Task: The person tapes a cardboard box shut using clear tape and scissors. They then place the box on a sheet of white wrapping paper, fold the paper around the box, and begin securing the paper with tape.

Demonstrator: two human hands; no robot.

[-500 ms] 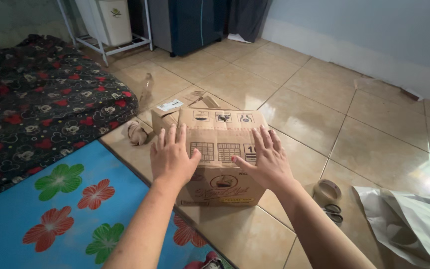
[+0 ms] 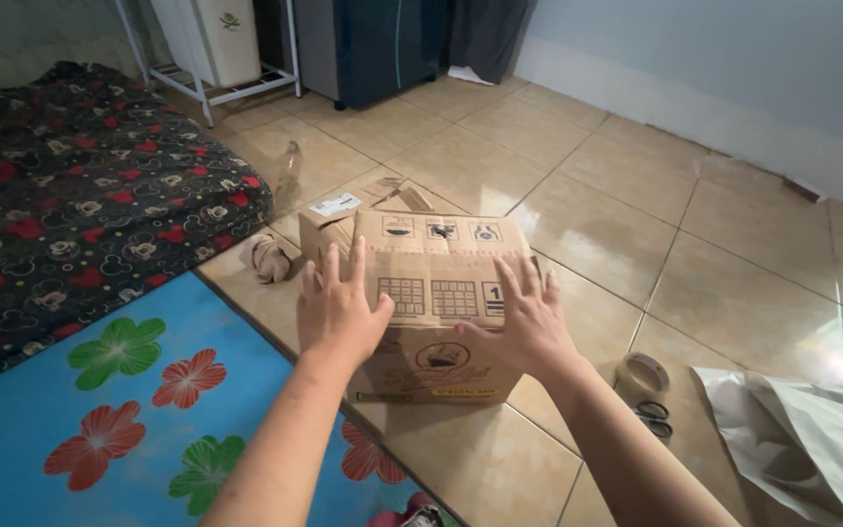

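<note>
Both hands, left hand (image 2: 341, 307) and right hand (image 2: 527, 320), are pressing flat, fingers spread, gripping nothing, on the cardboard box (image 2: 436, 337) sitting on the tiled floor (image 2: 597, 215); flaps folded down, tape roll (image 2: 641, 374) lying unused nearby.

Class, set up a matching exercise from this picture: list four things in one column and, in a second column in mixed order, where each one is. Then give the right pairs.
Things:
1. cardboard box
2. roll of tape
3. flowered blue mat
4. grey paper sheet

Places:
A. on the tiles at the far right edge
B. under both hands, left hand and right hand
C. lower left, beside the box
D. on the tiles just right of the right forearm

Pairs: 1-B, 2-D, 3-C, 4-A
</note>
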